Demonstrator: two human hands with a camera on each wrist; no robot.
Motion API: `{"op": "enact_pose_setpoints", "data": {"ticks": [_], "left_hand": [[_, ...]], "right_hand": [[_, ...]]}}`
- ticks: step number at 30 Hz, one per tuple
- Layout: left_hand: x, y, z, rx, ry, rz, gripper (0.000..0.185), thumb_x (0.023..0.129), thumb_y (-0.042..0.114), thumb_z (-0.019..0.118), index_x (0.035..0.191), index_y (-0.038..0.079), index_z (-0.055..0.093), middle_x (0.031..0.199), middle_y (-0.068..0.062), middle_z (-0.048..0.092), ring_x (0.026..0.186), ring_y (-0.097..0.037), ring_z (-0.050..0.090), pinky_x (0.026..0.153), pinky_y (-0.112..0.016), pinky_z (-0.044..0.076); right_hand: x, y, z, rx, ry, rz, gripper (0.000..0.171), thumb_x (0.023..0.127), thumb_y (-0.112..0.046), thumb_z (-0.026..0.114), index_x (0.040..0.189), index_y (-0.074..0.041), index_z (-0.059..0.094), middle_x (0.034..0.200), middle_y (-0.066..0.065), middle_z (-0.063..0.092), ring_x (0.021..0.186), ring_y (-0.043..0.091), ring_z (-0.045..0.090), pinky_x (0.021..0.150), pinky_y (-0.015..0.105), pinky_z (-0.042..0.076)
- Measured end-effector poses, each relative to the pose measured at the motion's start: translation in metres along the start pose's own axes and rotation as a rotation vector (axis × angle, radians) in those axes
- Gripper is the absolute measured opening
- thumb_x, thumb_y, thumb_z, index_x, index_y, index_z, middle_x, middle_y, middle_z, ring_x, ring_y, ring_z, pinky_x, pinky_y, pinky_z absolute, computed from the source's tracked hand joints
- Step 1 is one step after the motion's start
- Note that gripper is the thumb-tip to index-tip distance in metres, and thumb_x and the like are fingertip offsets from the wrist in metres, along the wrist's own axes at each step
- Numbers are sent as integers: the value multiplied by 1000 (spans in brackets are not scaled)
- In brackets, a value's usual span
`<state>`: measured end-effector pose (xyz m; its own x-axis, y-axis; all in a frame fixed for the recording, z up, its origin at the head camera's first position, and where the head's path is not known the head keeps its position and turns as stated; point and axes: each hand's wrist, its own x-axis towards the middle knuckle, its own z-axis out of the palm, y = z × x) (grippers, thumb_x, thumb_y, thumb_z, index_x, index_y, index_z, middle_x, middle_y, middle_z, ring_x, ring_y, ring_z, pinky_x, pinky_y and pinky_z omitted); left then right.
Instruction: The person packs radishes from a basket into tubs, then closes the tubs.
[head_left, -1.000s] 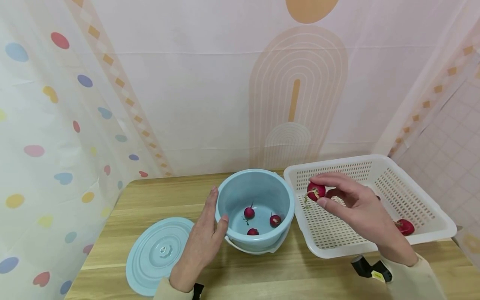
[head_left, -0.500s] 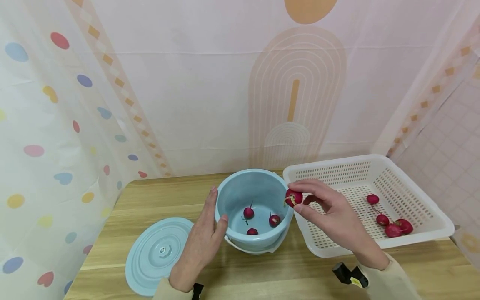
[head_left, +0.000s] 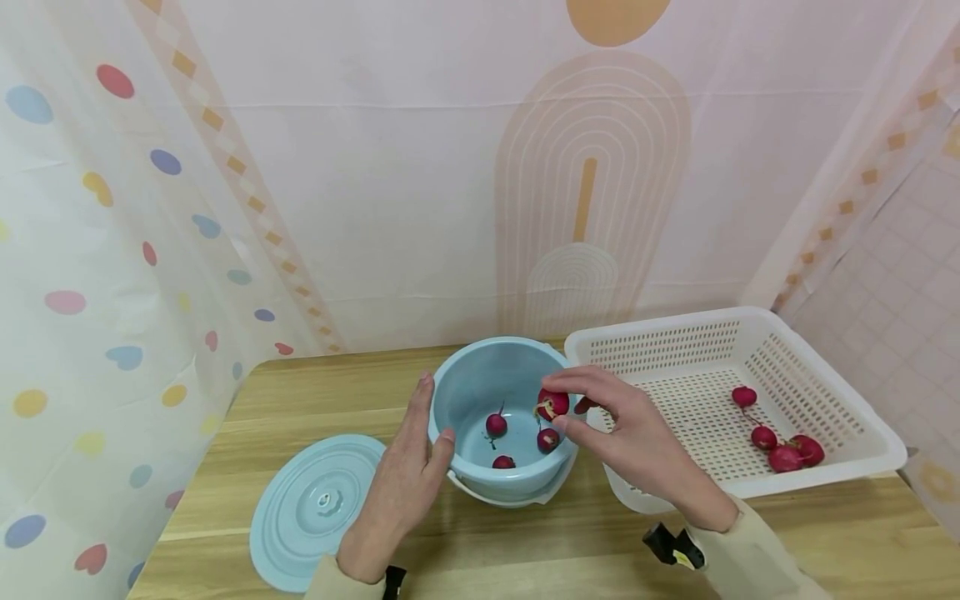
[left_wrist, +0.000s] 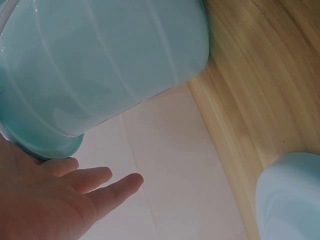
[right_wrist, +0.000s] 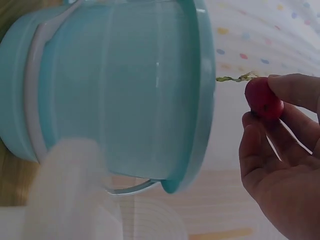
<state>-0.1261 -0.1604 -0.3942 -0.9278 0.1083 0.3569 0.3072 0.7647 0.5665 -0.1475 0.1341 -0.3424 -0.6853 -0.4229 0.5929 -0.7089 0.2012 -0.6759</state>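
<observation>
Right now your right hand (head_left: 637, 433) pinches a radish (head_left: 552, 405) just above the blue bowl's (head_left: 480, 375) rim, while your left hand (head_left: 401, 487) lies flat against the bowl's side. Let go too near the rim and it may bounce out — onto the tabletop (head_left: 315, 387).

Right hand (head_left: 637, 433) w/ radish (head_left: 552, 405): from over white basket (head_left: 825, 333) to above blue bowl (head_left: 480, 375).

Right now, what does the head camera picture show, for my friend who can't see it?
A right hand pinches a red radish over a blue bowl holding three radishes. The left hand rests against the bowl's side; a white basket holds more.
</observation>
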Motion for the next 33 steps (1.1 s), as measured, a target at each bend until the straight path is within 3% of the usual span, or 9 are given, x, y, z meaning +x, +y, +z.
{"op": "enact_pose_setpoints", "data": {"ticks": [9,17,26,33], "left_hand": [[1,0,0,5,-3,-7,70,108,33,47,167,11,16,172,-9,19,153,-33,30,116,-56,34],[1,0,0,3,-1,-6,70,108,32,47,167,10,16,172,-10,20,153,-34,30,116,-56,34],[1,-1,1,-3,-6,-16,71,107,32,48,167,11,16,172,-10,20,153,-33,31,116,-56,34],[1,0,1,-6,-2,-9,71,108,33,48,167,11,16,172,-10,19,153,-33,29,117,-55,33]], "right_hand": [[4,6,10,-105,-36,6,40,89,-5,80,127,-15,73,128,-4,69,117,15,63,88,33,58],[6,8,17,-170,-51,-2,39,88,-3,80,126,-11,73,129,-1,69,119,17,65,99,38,55],[7,14,27,-279,-46,-36,39,87,-2,81,125,-8,73,129,4,69,116,21,67,93,40,59],[7,15,29,-374,-31,-27,36,87,-3,81,122,-7,75,125,5,71,125,30,63,103,53,52]]}}
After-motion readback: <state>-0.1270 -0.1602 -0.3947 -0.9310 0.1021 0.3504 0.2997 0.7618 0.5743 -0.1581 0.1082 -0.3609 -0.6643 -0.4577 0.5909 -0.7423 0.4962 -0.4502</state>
